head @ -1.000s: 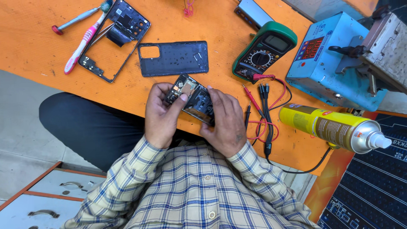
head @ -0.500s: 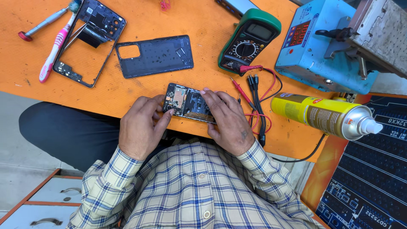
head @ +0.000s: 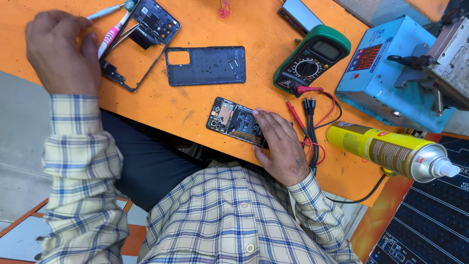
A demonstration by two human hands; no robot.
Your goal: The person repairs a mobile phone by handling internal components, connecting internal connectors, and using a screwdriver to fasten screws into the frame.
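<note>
While on phone (head: pixel 233 121), right hand (head: pixel 279 146) flat

The right hand (head: pixel 278 146) covers the near end of the opened phone (head: pixel 234 121), so its grip there cannot be made out. The left hand (head: pixel 61 51) hides the toothbrush (head: pixel 113 33) handle. The grey machine (head: pixel 452 58) is cut off at the picture's right edge.

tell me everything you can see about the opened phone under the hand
The opened phone lies flat near the front edge of the orange table, back cover off, showing a dark battery and circuit parts with a coppery patch. It sits at a slant. The right hand rests on its right end; the left hand is away.
</note>
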